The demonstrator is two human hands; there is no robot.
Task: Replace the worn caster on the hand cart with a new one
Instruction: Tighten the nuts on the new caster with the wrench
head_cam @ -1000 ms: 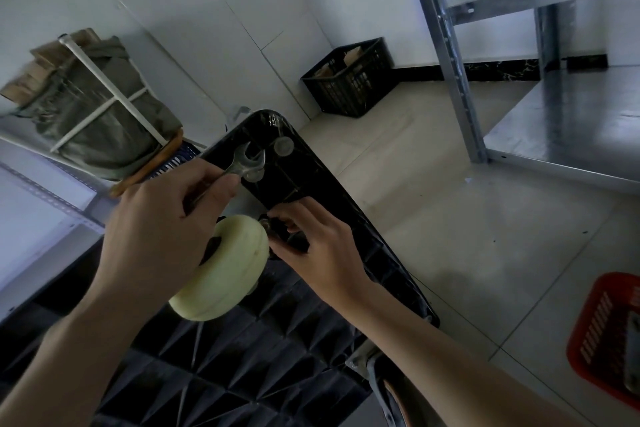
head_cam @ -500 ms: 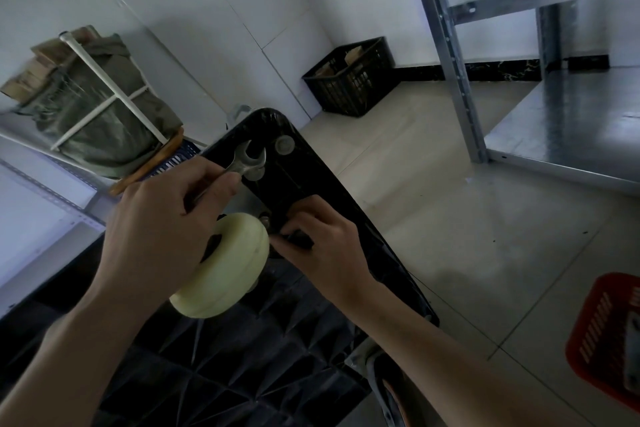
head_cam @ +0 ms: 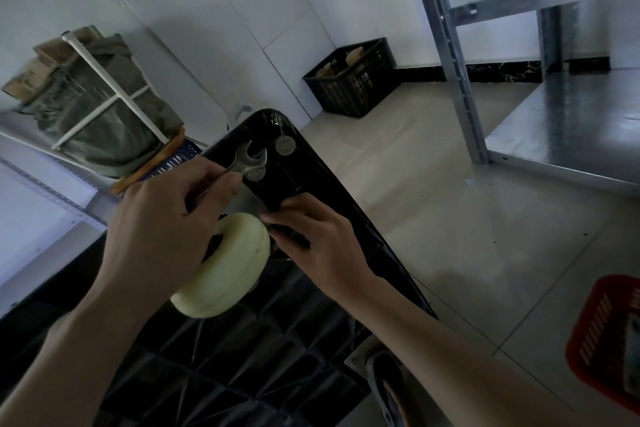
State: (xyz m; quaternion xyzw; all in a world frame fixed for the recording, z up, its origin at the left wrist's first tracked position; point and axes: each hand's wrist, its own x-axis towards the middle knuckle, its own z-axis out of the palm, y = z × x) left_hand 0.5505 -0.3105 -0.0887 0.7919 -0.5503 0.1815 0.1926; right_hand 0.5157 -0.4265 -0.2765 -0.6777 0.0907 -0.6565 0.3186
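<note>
A person's left hand [head_cam: 162, 218] grips a wrench [head_cam: 247, 163] by its handle, the open jaw lifted clear at the corner of an upturned cart [head_cam: 311, 180], just beside two round bolt heads [head_cam: 285, 146], while the right hand [head_cam: 322, 239] curls its fingertips [head_cam: 273, 218] in at the base of a cream caster [head_cam: 225, 267]; whether they pinch a nut or bolt there cannot be told, the spot being dark and hidden by the fingers. Over the last second little has moved: the wrench sits at the same corner, barely tilted, and the right hand has shifted slightly upward against the mount, fingers working at the same point. That suggests the caster is being fastened or freed by hand, with the wrench held ready rather than turning; the clean, pale wheel looks like the new one, though that is a judgement. The caster stands on the cart's ribbed underside, between the two hands. Counted: one wrench, one cream caster, one darker wheel [head_cam: 388, 388] at the lower edge, two bolt heads at the corner, one black crate [head_cam: 353, 80] against the far wall, one red basket [head_cam: 602, 340] at right, one steel shelf frame [head_cam: 446, 55], one green bag [head_cam: 100, 111] on the left rack.
</note>
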